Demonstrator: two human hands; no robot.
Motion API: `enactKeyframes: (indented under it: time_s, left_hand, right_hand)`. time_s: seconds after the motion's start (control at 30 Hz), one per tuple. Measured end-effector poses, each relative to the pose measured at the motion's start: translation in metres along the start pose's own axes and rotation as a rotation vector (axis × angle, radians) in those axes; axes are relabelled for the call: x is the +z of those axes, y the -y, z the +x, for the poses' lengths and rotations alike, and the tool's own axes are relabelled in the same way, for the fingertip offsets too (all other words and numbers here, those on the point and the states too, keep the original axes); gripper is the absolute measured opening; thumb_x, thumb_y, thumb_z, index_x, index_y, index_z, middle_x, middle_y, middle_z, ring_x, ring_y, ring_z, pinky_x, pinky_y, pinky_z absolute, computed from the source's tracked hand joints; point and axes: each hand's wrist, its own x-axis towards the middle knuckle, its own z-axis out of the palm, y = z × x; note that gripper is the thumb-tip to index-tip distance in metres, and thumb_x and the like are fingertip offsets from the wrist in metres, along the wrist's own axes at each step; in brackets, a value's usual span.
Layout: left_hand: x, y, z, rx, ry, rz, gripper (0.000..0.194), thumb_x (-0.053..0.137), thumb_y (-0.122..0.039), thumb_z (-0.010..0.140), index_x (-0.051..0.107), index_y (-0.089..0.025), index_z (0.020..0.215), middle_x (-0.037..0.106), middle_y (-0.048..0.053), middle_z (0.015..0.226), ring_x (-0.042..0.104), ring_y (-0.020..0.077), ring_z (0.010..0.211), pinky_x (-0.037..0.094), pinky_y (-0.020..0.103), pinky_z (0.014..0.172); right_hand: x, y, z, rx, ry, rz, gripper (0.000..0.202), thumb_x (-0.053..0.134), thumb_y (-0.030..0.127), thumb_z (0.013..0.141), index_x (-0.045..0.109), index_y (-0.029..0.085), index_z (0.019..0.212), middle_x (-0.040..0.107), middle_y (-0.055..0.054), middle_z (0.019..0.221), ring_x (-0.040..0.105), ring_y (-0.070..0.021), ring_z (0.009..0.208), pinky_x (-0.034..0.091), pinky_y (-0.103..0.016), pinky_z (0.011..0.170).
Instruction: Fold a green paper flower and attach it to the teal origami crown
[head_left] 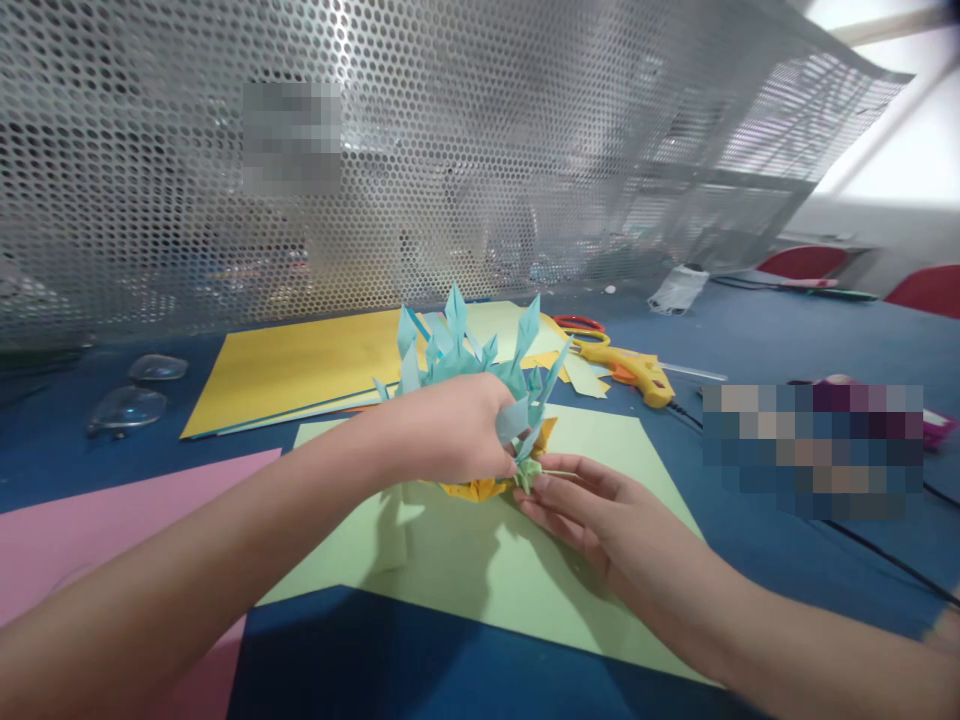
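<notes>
A folded-paper origami model (454, 325) with several pale blue pointed pieces and a yellow-orange base stands on a light green sheet (442, 560). My left hand (457, 425) reaches across its front, fingers curled round a pale blue point on the right side; the fingertips are partly hidden. From the right, my right hand (592, 505) pinches a small light green folded paper piece (529, 476) between thumb and fingers. That piece touches the lower right of the model, close under my left fingertips.
Yellow sheets (300, 365) lie behind, a pink sheet (142, 530) at left beside glasses (131, 408). To the right are scissors (581, 325), a yellow glue gun (641, 375) with a black cord, and paper scraps. A perforated metal screen (420, 150) rises behind the table.
</notes>
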Motion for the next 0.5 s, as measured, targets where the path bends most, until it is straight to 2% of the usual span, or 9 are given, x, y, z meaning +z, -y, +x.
enactKeyframes:
  time_s: [0.1, 0.33, 0.5]
  left_hand:
    - [-0.0007, 0.0009, -0.0003, 0.004, 0.000, -0.004, 0.012, 0.061, -0.032, 0.072, 0.064, -0.021, 0.075, 0.062, 0.001, 0.070, 0.055, 0.0194, 0.063, 0.039, 0.027, 0.050]
    - [-0.0001, 0.0025, 0.0025, 0.022, 0.012, -0.032, 0.006, 0.063, -0.027, 0.067, 0.064, -0.021, 0.070, 0.054, -0.003, 0.060, 0.050, 0.0156, 0.056, 0.035, 0.025, 0.049]
    - [-0.0019, 0.0016, 0.0020, 0.024, -0.007, -0.067, 0.008, 0.065, -0.028, 0.066, 0.067, -0.022, 0.070, 0.056, -0.003, 0.059, 0.051, 0.0164, 0.059, 0.035, 0.025, 0.053]
  right_hand:
    - [-0.0010, -0.0007, 0.0014, -0.008, 0.008, -0.001, 0.017, 0.077, 0.022, 0.071, 0.065, 0.018, 0.082, 0.072, -0.003, 0.086, 0.070, -0.0140, 0.084, 0.054, -0.020, 0.082]
    - [-0.0031, 0.0003, 0.0050, -0.026, 0.027, -0.042, 0.016, 0.078, 0.025, 0.072, 0.068, 0.018, 0.083, 0.072, -0.004, 0.087, 0.069, -0.0127, 0.079, 0.053, -0.019, 0.078]
    - [-0.0045, 0.0005, 0.0092, -0.047, 0.054, -0.056, 0.022, 0.081, 0.029, 0.067, 0.070, 0.018, 0.083, 0.072, -0.005, 0.087, 0.068, -0.0153, 0.083, 0.052, -0.023, 0.081]
